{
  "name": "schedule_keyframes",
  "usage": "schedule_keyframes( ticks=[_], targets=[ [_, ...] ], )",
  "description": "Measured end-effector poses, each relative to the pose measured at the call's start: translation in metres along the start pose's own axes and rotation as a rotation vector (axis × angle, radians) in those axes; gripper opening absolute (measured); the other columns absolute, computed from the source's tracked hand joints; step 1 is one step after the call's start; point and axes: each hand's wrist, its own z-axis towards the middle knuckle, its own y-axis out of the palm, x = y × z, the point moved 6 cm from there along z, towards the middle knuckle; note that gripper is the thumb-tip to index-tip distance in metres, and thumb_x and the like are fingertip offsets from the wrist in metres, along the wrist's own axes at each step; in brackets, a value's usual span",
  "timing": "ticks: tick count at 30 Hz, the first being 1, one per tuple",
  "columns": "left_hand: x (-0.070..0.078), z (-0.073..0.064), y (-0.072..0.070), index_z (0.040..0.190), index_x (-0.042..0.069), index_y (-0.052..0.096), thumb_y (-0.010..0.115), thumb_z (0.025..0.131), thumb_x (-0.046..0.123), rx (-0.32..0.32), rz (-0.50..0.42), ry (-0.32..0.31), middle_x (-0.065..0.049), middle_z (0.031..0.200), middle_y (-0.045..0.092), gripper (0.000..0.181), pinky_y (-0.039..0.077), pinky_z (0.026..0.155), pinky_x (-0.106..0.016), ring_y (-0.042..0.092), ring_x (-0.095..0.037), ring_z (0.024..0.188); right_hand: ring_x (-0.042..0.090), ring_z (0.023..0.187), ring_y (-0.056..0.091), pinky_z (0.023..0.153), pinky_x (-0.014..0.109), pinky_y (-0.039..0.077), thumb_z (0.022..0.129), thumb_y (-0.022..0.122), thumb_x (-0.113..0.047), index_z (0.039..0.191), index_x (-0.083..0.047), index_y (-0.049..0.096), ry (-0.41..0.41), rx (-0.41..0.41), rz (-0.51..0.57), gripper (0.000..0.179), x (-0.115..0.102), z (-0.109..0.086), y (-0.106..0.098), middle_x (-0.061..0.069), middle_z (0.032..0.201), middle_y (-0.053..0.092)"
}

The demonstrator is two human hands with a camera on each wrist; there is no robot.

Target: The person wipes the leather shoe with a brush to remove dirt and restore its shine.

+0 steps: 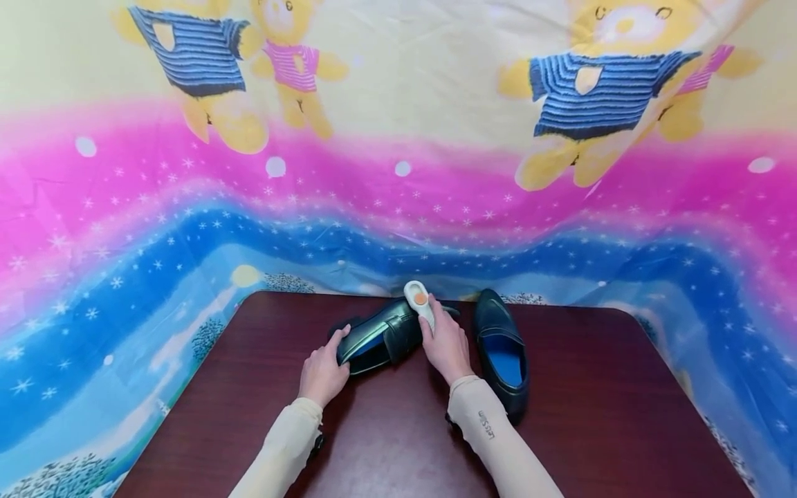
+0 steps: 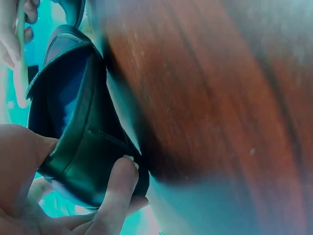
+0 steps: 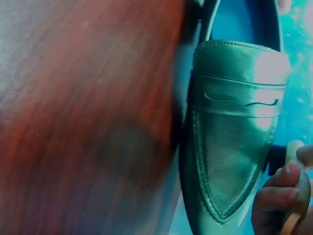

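A black leather loafer with a blue insole lies tilted near the table's far edge, toe to the right. My left hand grips its heel, thumb over the collar and fingers around the back in the left wrist view. In my right hand is a small white-handled brush with an orange spot on the handle. Its black head is against or very close to the far side of the loafer's toe in the right wrist view; contact is unclear.
The matching loafer stands on the table to the right of my right hand, toe away from me. Under both is a dark red-brown wooden table. A bear-printed cloth hangs behind and around it.
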Motion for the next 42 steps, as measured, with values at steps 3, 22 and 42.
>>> schedule_keyframes(
  ticks=[3,22,42],
  targets=[
    [0.001,-0.002,0.002,0.157,0.026,0.045,0.071,0.090,0.009,0.002,0.006,0.011,-0.002,0.065,0.053,0.074,0.038,0.058,-0.034,0.050,-0.019,0.058,0.036,0.091,0.070,0.076,0.053,0.057,0.108,0.055,-0.034,0.159,-0.017,0.040,0.012,0.031,-0.027,0.057,0.006,-0.001,0.000,0.018,0.126,0.069],
    [0.001,0.002,-0.005,0.155,0.024,0.048,0.069,0.089,0.008,-0.013,0.004,0.023,-0.011,0.070,0.066,0.071,0.036,0.054,-0.034,0.048,-0.021,0.052,0.044,0.112,0.065,0.095,0.059,0.051,0.111,0.047,-0.029,0.161,-0.006,0.028,0.195,0.051,0.157,0.058,0.030,-0.007,-0.002,0.027,0.139,0.060],
    [0.000,0.018,-0.013,0.154,0.026,0.050,0.065,0.093,0.013,-0.085,-0.012,-0.053,-0.024,0.125,0.071,0.064,0.054,0.078,-0.048,0.063,-0.030,0.078,0.050,0.110,0.065,0.098,0.062,0.050,0.111,0.047,-0.030,0.158,-0.002,0.024,0.413,0.164,0.273,0.060,0.044,-0.016,0.005,0.033,0.131,0.061]
  ],
)
